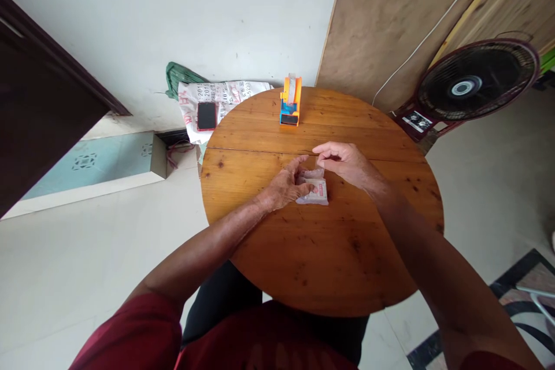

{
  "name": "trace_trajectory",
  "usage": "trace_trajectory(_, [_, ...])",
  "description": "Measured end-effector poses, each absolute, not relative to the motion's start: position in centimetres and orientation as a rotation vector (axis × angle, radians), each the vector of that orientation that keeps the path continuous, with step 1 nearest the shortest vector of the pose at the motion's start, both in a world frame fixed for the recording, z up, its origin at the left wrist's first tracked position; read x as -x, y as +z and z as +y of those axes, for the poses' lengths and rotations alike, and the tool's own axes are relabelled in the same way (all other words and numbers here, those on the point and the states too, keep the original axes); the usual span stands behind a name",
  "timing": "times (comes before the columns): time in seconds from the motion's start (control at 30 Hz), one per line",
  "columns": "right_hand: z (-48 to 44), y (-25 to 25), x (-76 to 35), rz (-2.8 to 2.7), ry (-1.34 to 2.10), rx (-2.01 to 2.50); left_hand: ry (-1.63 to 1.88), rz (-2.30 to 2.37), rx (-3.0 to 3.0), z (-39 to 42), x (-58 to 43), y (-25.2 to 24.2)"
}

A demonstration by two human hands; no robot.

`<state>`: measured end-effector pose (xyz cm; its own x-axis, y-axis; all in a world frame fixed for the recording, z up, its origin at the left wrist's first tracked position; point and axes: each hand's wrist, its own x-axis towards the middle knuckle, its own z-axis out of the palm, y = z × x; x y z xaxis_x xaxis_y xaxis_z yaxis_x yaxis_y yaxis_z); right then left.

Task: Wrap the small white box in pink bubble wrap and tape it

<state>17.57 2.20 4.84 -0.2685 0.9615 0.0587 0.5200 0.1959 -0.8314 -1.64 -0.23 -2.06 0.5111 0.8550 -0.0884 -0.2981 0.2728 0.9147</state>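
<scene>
A small white packet with red print (319, 189), in what looks like clear wrapping, lies near the middle of the round wooden table (303, 254). My left hand (286, 184) grips its left side, thumb on top and fingers along the far side. Just beyond the packet's far right corner, my right hand (344, 163) is closed in a pinch on a see-through strip (319, 165), which looks like clear tape. The strip reaches down toward the packet's far edge; whether it sticks there I cannot tell. Past both hands stands an orange and blue tape dispenser (290, 103) holding a roll of tape.
Behind the table's left edge, a phone (207, 116) rests on a printed white sack (243, 90), with a green bag (182, 76) beside it. At the right stands a fan (466, 88). A white wall (217, 11) and a brown board (381, 17) rise behind the table.
</scene>
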Motion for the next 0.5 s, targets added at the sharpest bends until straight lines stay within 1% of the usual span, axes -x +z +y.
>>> trace_trajectory(0.27, [-1.4,5.5,-16.2,-1.915,0.795,1.384,0.856,0.667,-1.078,-0.1,1.8,-1.8])
trace_trajectory(0.5, [-3.3,4.9,-16.5,-1.985,0.599,1.375,0.879,0.669,-1.054,-0.3,1.7,-1.7])
